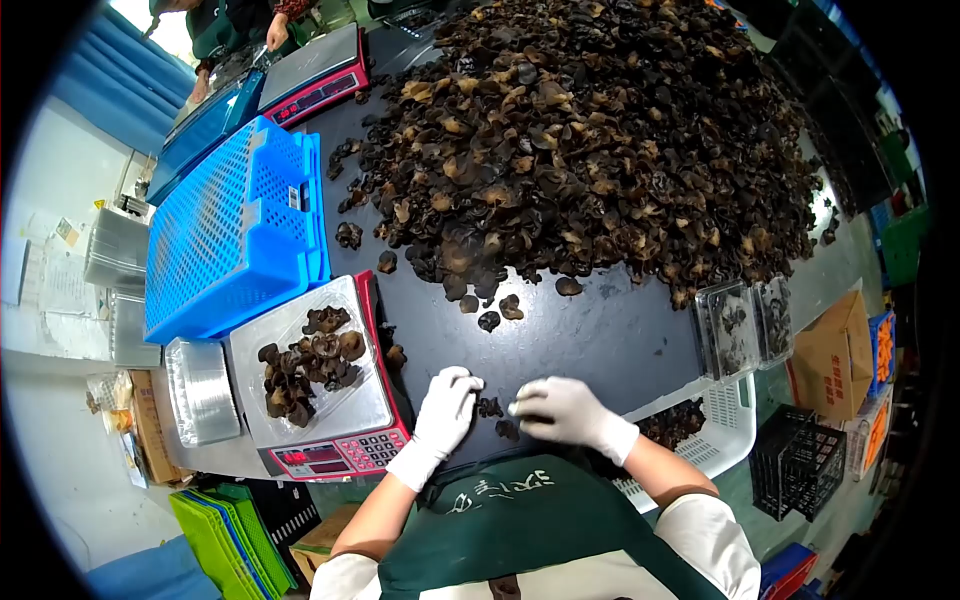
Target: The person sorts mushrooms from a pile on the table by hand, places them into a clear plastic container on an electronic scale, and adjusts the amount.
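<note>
My left hand [447,408], in a white glove, is over the dark table near its front edge, fingers curled together; whether they hold anything is hidden. My right hand [560,408], gloved too, has its fingers bent toward the left one. Between the two lie small dark fungus pieces [489,407], one of them close to the right fingertips. A large heap of dark brown fungus [600,150] covers the far part of the table [450,340]. Left of my hands, a red scale [375,400] carries a small pile of fungus [310,360] on its plate.
A blue crate [215,240] stands behind the scale, with clear trays [202,390] beside it. At right are clear boxes [728,330], a white basket [735,425] holding fungus, a carton [835,355] and black crates [795,460]. A co-worker's hand [277,34] shows at upper left.
</note>
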`<action>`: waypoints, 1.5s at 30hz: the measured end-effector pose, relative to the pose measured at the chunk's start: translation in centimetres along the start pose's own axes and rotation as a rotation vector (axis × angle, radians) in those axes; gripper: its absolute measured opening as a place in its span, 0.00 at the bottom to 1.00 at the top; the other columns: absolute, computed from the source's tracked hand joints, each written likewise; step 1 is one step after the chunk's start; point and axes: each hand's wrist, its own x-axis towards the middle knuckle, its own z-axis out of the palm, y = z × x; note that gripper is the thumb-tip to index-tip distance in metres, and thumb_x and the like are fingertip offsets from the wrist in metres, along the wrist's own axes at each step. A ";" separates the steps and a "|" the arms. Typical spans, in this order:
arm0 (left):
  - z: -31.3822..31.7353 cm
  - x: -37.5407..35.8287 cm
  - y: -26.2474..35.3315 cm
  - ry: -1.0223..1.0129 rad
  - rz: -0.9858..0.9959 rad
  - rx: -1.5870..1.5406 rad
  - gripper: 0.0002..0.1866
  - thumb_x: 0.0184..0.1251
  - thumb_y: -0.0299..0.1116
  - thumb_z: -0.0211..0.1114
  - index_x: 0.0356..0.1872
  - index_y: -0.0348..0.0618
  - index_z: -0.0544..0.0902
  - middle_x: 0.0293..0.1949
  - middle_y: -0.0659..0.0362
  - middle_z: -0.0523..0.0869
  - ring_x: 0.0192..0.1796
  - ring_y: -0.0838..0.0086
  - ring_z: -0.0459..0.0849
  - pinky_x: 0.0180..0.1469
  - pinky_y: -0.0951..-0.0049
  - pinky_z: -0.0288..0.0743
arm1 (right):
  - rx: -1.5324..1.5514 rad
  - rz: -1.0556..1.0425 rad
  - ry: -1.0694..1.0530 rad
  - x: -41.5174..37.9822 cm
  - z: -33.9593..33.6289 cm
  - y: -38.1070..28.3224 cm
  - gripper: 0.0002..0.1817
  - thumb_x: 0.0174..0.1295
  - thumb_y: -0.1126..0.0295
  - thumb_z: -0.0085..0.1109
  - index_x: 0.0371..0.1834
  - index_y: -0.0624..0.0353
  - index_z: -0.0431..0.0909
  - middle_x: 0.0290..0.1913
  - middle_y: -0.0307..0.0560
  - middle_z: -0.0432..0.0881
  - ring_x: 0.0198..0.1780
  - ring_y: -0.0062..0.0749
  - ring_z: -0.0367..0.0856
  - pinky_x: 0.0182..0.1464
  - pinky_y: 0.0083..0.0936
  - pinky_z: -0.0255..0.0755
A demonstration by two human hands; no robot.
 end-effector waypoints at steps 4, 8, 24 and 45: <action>0.8 -1.6 1.1 -0.274 0.100 0.243 0.24 0.54 0.34 0.69 0.55 0.51 0.80 0.47 0.55 0.77 0.43 0.60 0.77 0.48 0.63 0.75 | -0.384 -0.018 -0.303 -2.2 5.0 -1.9 0.21 0.51 0.59 0.66 0.51 0.38 0.80 0.53 0.46 0.77 0.35 0.37 0.79 0.38 0.31 0.75; 1.6 -1.3 0.3 -0.136 0.115 0.165 0.18 0.56 0.32 0.67 0.50 0.51 0.82 0.43 0.59 0.79 0.40 0.62 0.78 0.42 0.65 0.77 | -0.234 0.016 -0.107 -2.8 7.4 -1.2 0.15 0.49 0.62 0.64 0.43 0.41 0.84 0.46 0.37 0.80 0.36 0.36 0.79 0.39 0.34 0.75; -20.7 -6.8 -5.5 0.552 -0.169 0.192 0.21 0.56 0.19 0.60 0.53 0.46 0.79 0.52 0.51 0.77 0.57 0.57 0.74 0.61 0.62 0.67 | 0.124 -0.362 0.108 19.2 5.1 -9.1 0.17 0.51 0.66 0.67 0.46 0.50 0.82 0.52 0.41 0.81 0.50 0.39 0.79 0.54 0.32 0.71; -23.0 -10.4 -11.3 0.441 -0.175 -0.040 0.65 0.26 0.57 0.84 0.72 0.43 0.61 0.70 0.43 0.58 0.72 0.48 0.60 0.71 0.54 0.59 | 0.199 -0.160 -0.193 23.7 4.1 -7.7 0.38 0.39 0.54 0.78 0.58 0.51 0.79 0.66 0.52 0.70 0.68 0.46 0.63 0.69 0.40 0.57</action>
